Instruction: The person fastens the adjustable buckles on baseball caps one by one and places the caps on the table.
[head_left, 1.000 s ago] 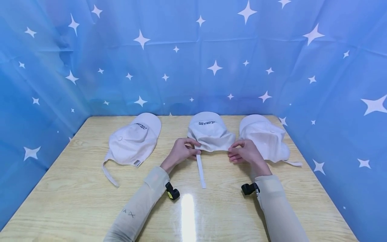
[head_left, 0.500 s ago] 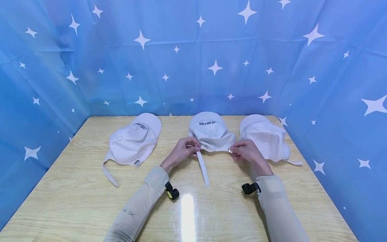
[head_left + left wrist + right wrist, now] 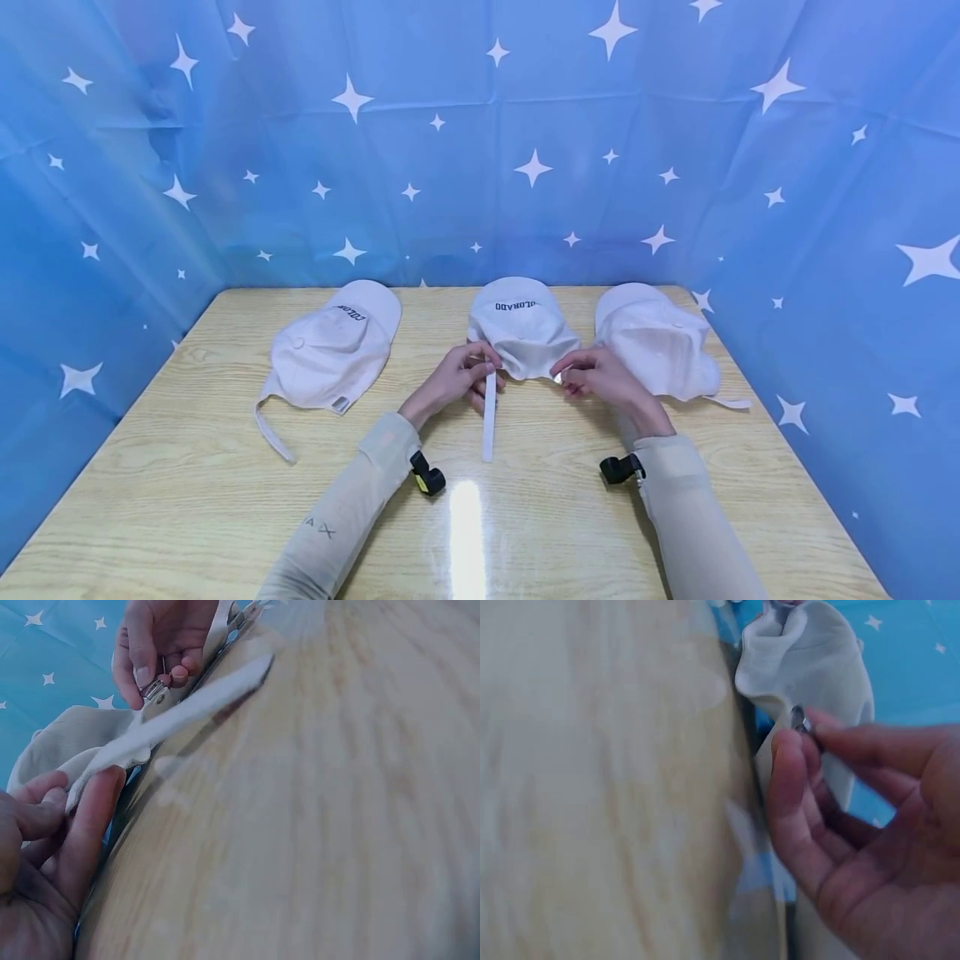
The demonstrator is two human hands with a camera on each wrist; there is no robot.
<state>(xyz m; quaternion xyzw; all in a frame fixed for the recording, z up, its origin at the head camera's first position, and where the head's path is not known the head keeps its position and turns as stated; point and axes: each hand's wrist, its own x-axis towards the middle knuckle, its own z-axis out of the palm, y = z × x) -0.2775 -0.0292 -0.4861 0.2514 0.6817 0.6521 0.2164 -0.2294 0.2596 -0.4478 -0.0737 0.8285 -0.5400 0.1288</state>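
Three white caps on a wood-grain table (image 3: 187, 500), before a blue star-patterned curtain (image 3: 480, 158). At the far left, the first cap (image 3: 326, 358) lies with its brim toward the curtain and its loose strap (image 3: 272, 435) trailing on the table; it is unchanged from the earlier frames. Next, the left hand (image 3: 459, 377) pinches the strap (image 3: 489, 421) of the middle cap between thumb and fingers. The strap's free length, which slanted to the right half a second earlier, now hangs nearly straight toward the near edge. The middle cap (image 3: 528, 337), marked with dark lettering, lies between the two hands, brim toward the curtain; its rear edge on the right has been drawn slightly inward. There the right hand (image 3: 603, 379) grips a small metal buckle (image 3: 800, 720) between thumb and fingertips, and has shifted a little toward the left hand since the preceding frame. Strap and buckle remain apart. At the far right, the third cap (image 3: 660, 350) lies partly behind the right hand, its own tail (image 3: 729, 404) resting out to the side, unmoved.
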